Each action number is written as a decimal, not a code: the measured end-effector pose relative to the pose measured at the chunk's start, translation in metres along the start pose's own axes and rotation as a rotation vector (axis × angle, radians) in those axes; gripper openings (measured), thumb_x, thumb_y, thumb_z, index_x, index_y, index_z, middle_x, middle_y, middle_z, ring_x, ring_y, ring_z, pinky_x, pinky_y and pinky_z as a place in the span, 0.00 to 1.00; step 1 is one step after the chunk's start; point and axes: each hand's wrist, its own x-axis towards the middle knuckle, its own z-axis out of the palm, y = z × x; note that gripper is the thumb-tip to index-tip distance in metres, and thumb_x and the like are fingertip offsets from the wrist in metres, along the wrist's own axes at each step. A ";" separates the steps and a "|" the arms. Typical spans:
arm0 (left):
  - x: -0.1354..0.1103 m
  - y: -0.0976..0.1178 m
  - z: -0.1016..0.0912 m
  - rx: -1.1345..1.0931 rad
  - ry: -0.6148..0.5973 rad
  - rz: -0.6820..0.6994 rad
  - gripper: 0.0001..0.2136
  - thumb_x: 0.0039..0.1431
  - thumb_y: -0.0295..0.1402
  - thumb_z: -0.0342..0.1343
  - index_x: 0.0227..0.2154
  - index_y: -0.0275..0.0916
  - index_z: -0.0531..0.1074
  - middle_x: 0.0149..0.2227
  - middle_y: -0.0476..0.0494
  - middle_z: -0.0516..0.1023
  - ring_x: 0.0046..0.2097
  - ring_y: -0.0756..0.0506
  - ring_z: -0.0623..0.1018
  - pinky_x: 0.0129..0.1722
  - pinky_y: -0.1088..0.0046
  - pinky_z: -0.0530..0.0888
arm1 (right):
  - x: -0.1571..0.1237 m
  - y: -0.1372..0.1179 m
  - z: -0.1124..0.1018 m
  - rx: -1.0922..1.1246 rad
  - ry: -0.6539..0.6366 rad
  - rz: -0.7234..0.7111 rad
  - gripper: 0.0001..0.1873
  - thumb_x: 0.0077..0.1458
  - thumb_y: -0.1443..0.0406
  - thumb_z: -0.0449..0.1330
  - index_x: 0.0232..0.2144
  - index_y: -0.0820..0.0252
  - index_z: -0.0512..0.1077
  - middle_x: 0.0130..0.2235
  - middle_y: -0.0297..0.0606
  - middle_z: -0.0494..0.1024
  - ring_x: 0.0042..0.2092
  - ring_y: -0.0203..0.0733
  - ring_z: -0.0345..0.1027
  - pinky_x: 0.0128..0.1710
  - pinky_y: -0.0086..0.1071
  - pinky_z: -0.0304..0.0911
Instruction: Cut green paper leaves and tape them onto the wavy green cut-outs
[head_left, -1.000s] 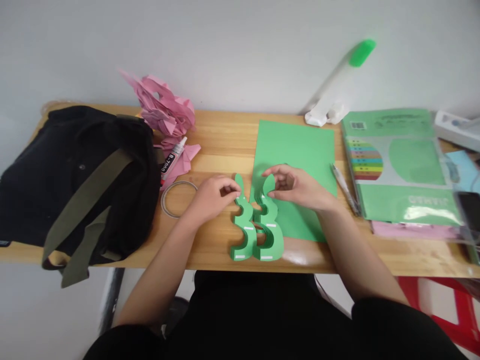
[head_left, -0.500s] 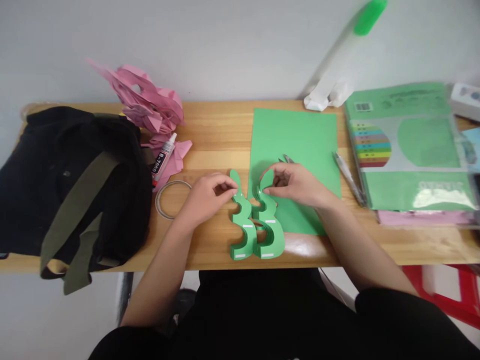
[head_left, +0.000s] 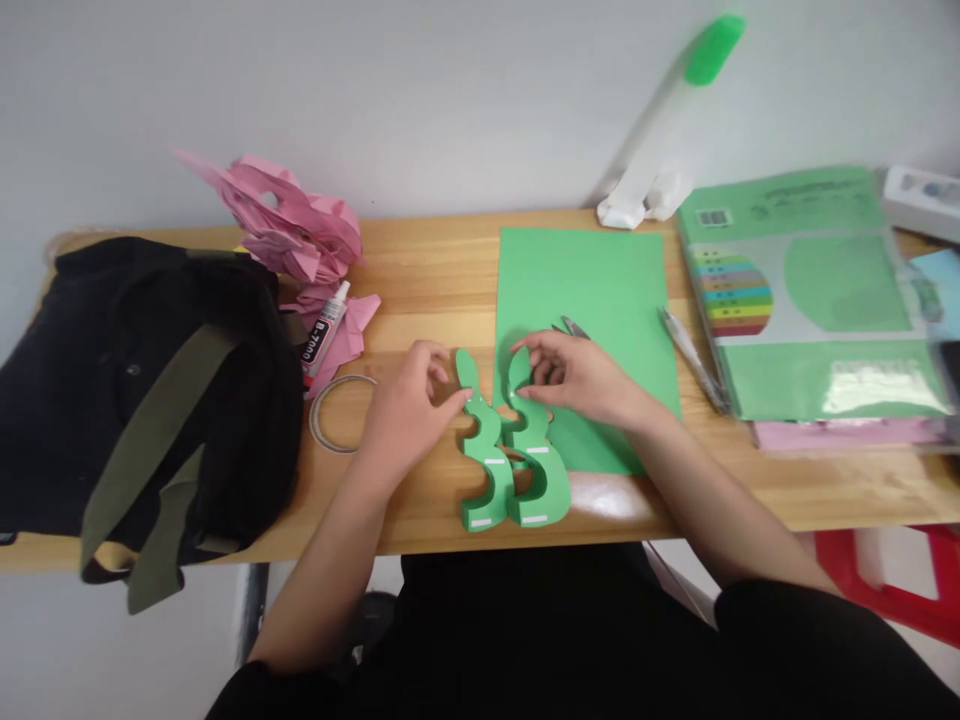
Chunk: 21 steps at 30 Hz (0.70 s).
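Note:
Two wavy green paper cutouts, a left one (head_left: 480, 440) and a right one (head_left: 541, 465), stand side by side at the table's front, with layered edges. Small white strips are stuck on their lower parts. My left hand (head_left: 409, 405) is at the left cutout's upper tip, its thumb touching the edge and its fingers apart from the thumb. The upper end of the right cutout is pinched between thumb and index finger of my right hand (head_left: 574, 375). Behind that hand, scissors (head_left: 576, 328), partly hidden, lie on a green paper sheet (head_left: 585, 270).
A black bag (head_left: 150, 400) fills the left side. Near it are crumpled pink paper (head_left: 300, 220), a glue tube (head_left: 326, 328) and a tape roll (head_left: 315, 415). To the right lie a pen (head_left: 691, 358) and a plastic-wrapped green paper pack (head_left: 825, 300). A green-tipped stick (head_left: 714, 50) leans at the wall.
My left thumb and index finger have parted at the left cutout's tip. My right hand keeps its hold on the right cutout. The whole view has shifted slightly.

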 end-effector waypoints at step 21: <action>-0.001 0.000 0.000 -0.074 -0.139 0.125 0.02 0.54 0.29 0.57 0.31 0.40 0.71 0.31 0.51 0.68 0.31 0.51 0.70 0.33 0.73 0.67 | -0.001 0.000 0.002 0.008 0.015 -0.057 0.26 0.43 0.70 0.64 0.46 0.56 0.64 0.28 0.27 0.66 0.25 0.32 0.65 0.24 0.29 0.60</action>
